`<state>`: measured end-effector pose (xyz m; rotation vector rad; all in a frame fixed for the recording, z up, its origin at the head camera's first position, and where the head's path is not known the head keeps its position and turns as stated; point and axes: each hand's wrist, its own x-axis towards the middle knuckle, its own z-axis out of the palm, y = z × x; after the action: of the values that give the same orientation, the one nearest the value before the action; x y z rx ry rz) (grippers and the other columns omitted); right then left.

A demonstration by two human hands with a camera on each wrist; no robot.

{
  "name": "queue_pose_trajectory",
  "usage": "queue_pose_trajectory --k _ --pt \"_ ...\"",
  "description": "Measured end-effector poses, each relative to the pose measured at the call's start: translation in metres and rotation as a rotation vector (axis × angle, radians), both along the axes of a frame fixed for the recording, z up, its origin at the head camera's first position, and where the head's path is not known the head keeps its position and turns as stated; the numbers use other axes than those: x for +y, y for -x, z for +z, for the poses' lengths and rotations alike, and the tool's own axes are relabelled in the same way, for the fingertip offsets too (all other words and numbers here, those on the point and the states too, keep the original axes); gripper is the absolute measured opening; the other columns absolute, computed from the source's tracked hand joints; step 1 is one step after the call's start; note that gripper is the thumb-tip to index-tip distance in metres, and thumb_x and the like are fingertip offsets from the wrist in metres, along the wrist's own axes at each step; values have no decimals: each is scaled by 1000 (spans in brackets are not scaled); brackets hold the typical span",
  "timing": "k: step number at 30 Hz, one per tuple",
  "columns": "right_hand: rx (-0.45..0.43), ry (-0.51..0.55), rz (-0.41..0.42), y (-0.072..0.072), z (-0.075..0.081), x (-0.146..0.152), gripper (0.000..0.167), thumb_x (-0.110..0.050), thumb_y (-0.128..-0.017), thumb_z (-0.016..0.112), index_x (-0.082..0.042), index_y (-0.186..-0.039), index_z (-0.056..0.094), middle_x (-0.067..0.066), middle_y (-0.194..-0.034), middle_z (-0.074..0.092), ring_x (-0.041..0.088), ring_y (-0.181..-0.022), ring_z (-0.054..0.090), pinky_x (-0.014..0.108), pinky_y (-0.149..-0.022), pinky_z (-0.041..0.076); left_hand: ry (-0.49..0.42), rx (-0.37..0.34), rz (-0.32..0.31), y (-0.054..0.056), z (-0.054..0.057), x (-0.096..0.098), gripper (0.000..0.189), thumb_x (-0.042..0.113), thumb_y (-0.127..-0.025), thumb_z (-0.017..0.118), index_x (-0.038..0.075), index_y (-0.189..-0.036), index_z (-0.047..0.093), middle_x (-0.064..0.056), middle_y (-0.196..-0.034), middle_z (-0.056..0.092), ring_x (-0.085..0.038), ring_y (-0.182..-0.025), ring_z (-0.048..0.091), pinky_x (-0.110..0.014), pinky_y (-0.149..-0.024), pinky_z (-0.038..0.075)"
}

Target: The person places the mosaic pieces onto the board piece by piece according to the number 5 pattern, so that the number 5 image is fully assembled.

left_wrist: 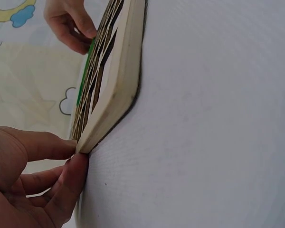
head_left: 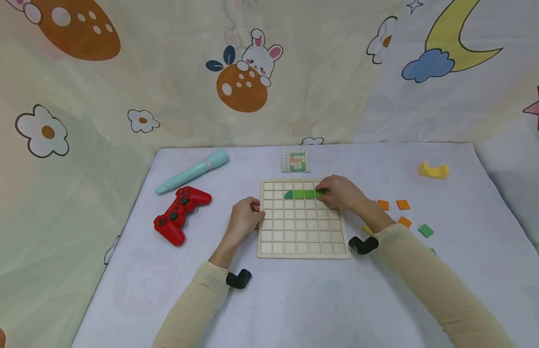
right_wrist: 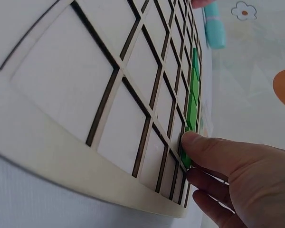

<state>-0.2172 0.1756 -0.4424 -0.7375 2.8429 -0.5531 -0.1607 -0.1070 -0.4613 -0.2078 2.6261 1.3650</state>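
Observation:
A pale wooden grid board [head_left: 301, 247] lies flat before me, framed by both hands. My left hand [head_left: 244, 217] pinches its left edge; in the left wrist view the thumb [left_wrist: 57, 146] is over the rim and a fingertip below. Along the board's second row from the far side runs a line of green tiles [head_left: 304, 194], the leftmost darker with a rounded corner. At the right end of that line my right hand [head_left: 341, 193] pinches a green tile [right_wrist: 187, 159] in a cell, partly hidden by the thumb.
Behind the board lies a small pattern card [head_left: 296, 168]. To the right are loose orange tiles [head_left: 402, 205], a green tile [head_left: 426, 230] and a yellow bridge-shaped block [head_left: 433, 170]. A red game controller [head_left: 178, 215] and a turquoise microphone-shaped toy [head_left: 193, 171] lie at the left.

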Motion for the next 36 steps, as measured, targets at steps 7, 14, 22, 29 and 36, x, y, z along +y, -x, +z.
queue_pose_trajectory --k 7,14,22,29,36 --pt "-51 8 -54 -1 6 8 33 -16 -90 68 -3 -120 66 15 -123 65 32 -116 58 49 -100 48 -4 -1 -6 1 0 1 28 3 -84 69 -2 -111 62 -10 -91 59 -14 -65 58 -22 -47 54" --pt "-32 32 -123 -8 19 47 32 -16 -91 66 -4 -121 66 14 -116 67 32 -108 60 51 -95 49 -14 -10 -1 1 -1 0 28 3 -84 68 -1 -111 62 -10 -90 59 -14 -65 58 -22 -48 55" --pt "-48 15 -192 -36 22 98 34 -15 -91 65 -4 -123 65 17 -115 67 32 -104 60 50 -86 54 -16 0 6 0 -2 0 29 3 -84 69 -1 -112 63 -9 -90 58 -14 -65 57 -22 -48 55" --pt "-90 -13 -257 -60 20 134 38 -22 -91 66 -3 -124 63 20 -117 65 36 -108 56 58 -92 49 -13 -9 16 -1 -3 0 30 3 -84 69 -1 -113 62 -9 -91 58 -14 -65 57 -22 -48 54" --pt "-95 -41 -315 -77 10 164 40 -18 -90 67 -1 -125 61 24 -120 63 41 -112 52 64 -96 44 -14 -12 13 -1 -1 1 29 3 -85 68 0 -113 62 -9 -91 58 -15 -67 57 -23 -49 55"
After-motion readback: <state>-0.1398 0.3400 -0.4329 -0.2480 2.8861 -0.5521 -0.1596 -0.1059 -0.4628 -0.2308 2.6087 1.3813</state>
